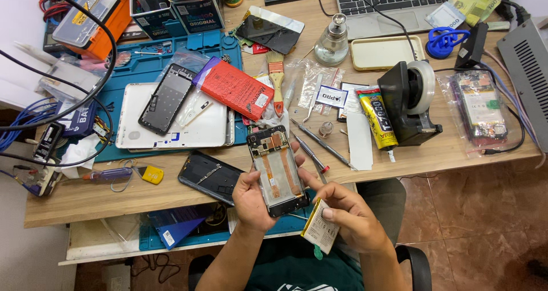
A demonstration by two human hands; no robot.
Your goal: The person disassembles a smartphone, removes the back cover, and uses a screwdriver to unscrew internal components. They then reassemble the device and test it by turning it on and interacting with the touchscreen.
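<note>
Left hand (253, 198) clamped around an opened smartphone (278, 170) with its back off at lower center of frame, right hand (348, 214) pinching a flat phone battery (321, 232) just right of it, index finger touching the phone's edge, over the tabletop (114, 197) front edge, screwdriver (311, 154) nearby.

Left hand (251, 202) grips the opened phone (278, 170), its insides facing up; right hand (348, 214), at four o'clock of it, pinches a flat battery (319, 234), forefinger touching the phone's edge.
</note>
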